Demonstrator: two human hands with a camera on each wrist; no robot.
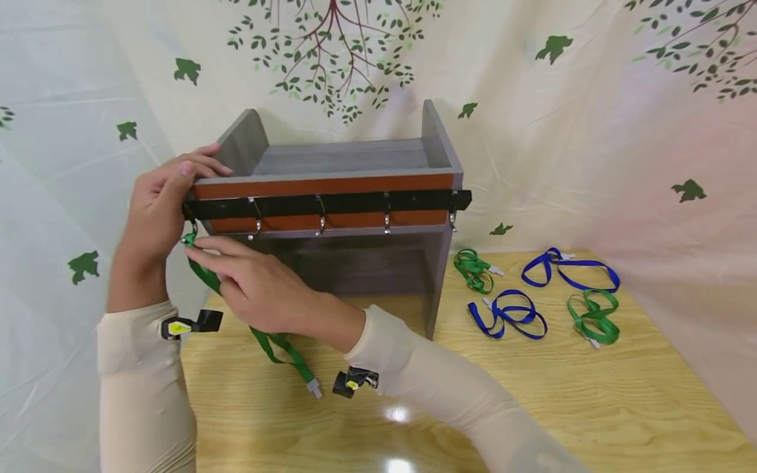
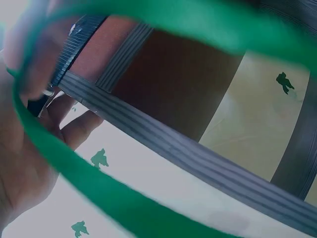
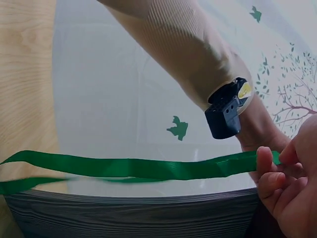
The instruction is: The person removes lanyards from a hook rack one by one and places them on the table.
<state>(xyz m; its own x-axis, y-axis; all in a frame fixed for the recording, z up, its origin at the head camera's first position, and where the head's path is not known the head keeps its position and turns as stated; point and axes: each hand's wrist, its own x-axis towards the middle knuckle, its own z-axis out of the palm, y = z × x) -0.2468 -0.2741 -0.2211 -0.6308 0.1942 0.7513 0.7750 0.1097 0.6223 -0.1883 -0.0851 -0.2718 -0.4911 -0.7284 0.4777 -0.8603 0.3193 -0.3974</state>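
Observation:
A green lanyard (image 1: 204,272) hangs at the leftmost hook of a black hook strip (image 1: 355,203) on the front of a grey shelf (image 1: 349,157). My right hand (image 1: 260,286) pinches the lanyard's upper end close to that hook. From there the ribbon droops behind the hand, and its grey clip (image 1: 315,388) lies on the table. My left hand (image 1: 156,203) grips the shelf's left front corner, fingers over the side panel. In the right wrist view the lanyard's ribbon (image 3: 148,168) stretches from the right fingertips. Blurred green ribbon (image 2: 99,198) crosses the left wrist view.
Several other hooks (image 1: 321,217) line the strip towards the right. On the wooden table (image 1: 591,394), right of the shelf, lie two blue lanyards (image 1: 520,309) and two green lanyards (image 1: 597,318), loosely coiled. A patterned curtain (image 1: 532,131) hangs behind.

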